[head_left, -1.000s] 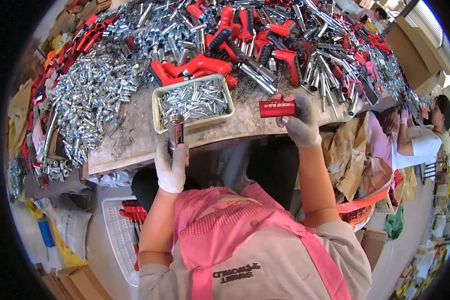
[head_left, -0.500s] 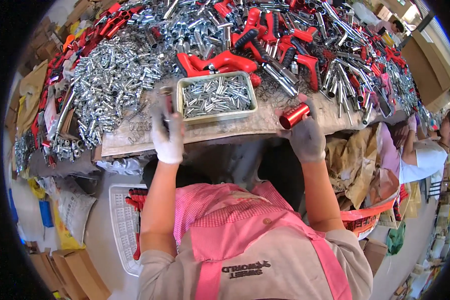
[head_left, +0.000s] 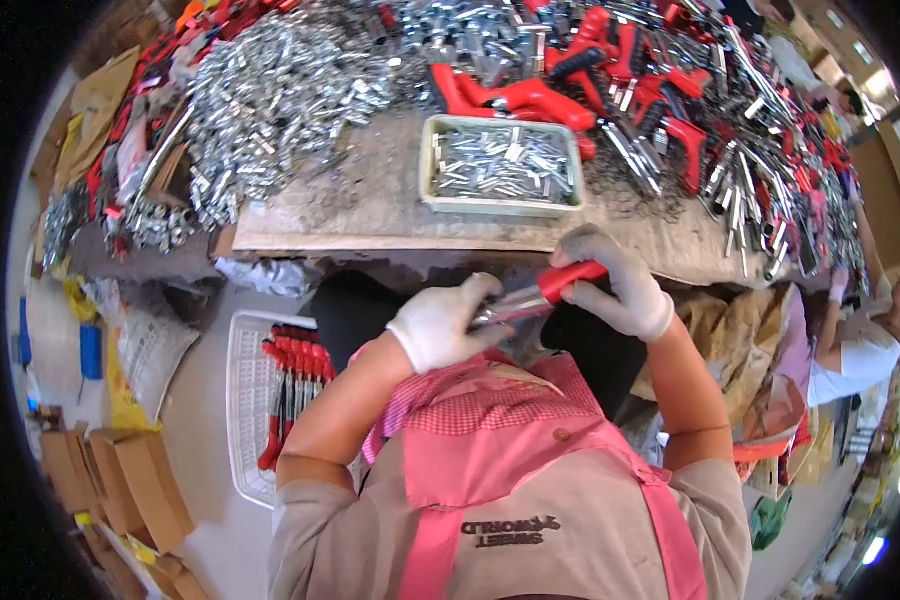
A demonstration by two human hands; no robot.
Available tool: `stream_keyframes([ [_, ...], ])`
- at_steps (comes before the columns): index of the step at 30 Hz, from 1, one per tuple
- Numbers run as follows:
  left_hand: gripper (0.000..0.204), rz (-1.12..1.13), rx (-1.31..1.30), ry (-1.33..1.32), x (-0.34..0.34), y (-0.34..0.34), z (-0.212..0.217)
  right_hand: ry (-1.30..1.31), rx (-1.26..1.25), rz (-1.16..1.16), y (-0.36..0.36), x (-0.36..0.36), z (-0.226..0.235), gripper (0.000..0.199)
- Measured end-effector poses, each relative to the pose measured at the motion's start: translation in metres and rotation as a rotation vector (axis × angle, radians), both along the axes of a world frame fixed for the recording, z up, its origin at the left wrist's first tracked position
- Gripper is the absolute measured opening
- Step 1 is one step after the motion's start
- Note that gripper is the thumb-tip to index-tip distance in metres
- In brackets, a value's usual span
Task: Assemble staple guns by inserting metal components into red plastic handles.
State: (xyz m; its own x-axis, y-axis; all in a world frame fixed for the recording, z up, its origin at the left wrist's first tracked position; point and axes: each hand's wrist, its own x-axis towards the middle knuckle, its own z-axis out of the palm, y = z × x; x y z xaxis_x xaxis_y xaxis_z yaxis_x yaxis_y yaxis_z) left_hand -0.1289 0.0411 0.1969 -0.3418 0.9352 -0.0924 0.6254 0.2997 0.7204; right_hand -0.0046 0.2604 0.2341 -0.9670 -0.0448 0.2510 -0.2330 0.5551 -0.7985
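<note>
Both my hands wear white gloves and meet in front of the table edge, above my lap. My right hand [head_left: 622, 284] is closed around a red metal tube [head_left: 573, 277]. A shiny silver tubular part [head_left: 513, 303], smeared by motion, lies in line with the tube's left end. My left hand [head_left: 440, 322] grips that silver part at its other end. Whether the part sits inside the tube or only touches it, I cannot tell. Beyond the hands, a pale rectangular tray [head_left: 500, 207] of small silver pins stands on the table.
A heap of small silver fittings [head_left: 280, 100] covers the table's left side. Red pistol-shaped handles [head_left: 515, 98] and metal rods [head_left: 738, 195] pile up behind and right. A white basket [head_left: 245, 400] of red-handled tools stands on the floor at left. Another person [head_left: 860, 345] sits at right.
Both hands have drawn back from the table and come together above my lap. The red tube, upright-slanted in my right hand before, now lines up with the silver part in my left.
</note>
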Motion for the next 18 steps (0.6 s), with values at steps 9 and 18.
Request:
stream_keyframes([
  [9, 0.064, 0.072, -0.003, -0.027, -0.004, -0.027, -0.007, -0.031, 0.070, 0.222, -0.065, -0.034, -0.015, 0.031],
  [18, 0.029, 0.862, 0.441, -0.624, -0.014, -0.085, -0.038, 0.252, 0.563, -0.049, -0.110, -0.242, -0.011, 0.023],
])
